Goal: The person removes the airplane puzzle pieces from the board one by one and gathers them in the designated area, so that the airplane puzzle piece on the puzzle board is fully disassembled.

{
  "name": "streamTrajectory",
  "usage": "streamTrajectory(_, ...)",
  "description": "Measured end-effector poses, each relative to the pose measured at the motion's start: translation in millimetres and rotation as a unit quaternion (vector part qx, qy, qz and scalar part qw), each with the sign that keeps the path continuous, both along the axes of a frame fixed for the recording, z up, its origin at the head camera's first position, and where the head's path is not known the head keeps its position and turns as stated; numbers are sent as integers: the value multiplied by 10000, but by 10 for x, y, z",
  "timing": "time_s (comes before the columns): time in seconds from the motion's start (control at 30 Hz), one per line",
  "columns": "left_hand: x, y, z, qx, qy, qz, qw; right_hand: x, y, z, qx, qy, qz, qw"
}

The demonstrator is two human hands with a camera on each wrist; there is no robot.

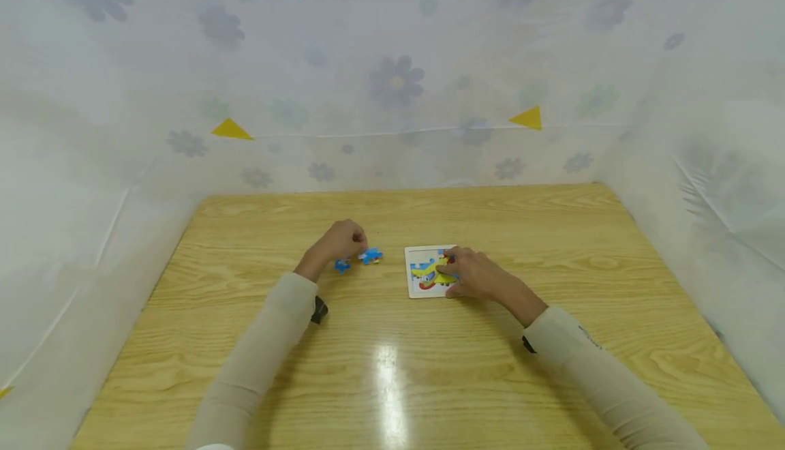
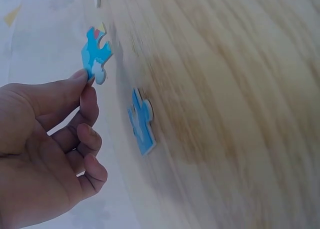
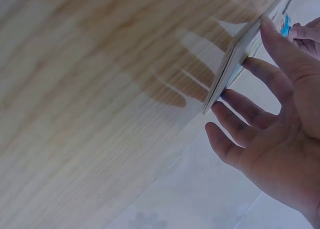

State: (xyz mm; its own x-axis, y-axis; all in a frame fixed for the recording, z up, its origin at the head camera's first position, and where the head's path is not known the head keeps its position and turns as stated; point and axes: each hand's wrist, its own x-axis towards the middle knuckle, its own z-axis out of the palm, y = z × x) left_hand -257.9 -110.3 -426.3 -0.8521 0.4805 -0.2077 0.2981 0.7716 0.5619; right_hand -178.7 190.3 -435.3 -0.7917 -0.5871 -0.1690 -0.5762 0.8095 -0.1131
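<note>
Between thumb and index finger, my left hand [image 1: 343, 238] pinches a blue jigsaw piece [image 2: 95, 56] with a white patch and a red and yellow tip. In the left wrist view that piece is raised off the table, the other fingers loosely bent below it. A second blue jigsaw piece [image 2: 141, 123] lies on the table beside this hand. To the right is a square white-framed puzzle board [image 1: 407, 276] with a yellow, red and blue picture partly filled in. My right hand [image 1: 481, 276] rests on its right side, fingers spread over picture and edge, covering part of it.
The wood-grain table [image 1: 392, 341] reflects a bright light strip near its front. A pale flowered sheet [image 1: 380, 41] hangs behind and along both sides, with yellow triangles [image 1: 527, 118] on it.
</note>
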Motion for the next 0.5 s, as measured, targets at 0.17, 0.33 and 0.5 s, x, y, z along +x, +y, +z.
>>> streamTrajectory(0.17,-31,-57,-26,-101,-91,-56,9999,1,8,-5,38,2,11,10000)
streamTrajectory(0.33,-56,-90,-60,-284,-79,-10,9996,3,6,0,22,16,24,10000)
streamTrajectory(0.5,-58,-107,-81,-278,-92,57,9996,4,-5,4,-68,-23,-17,10000)
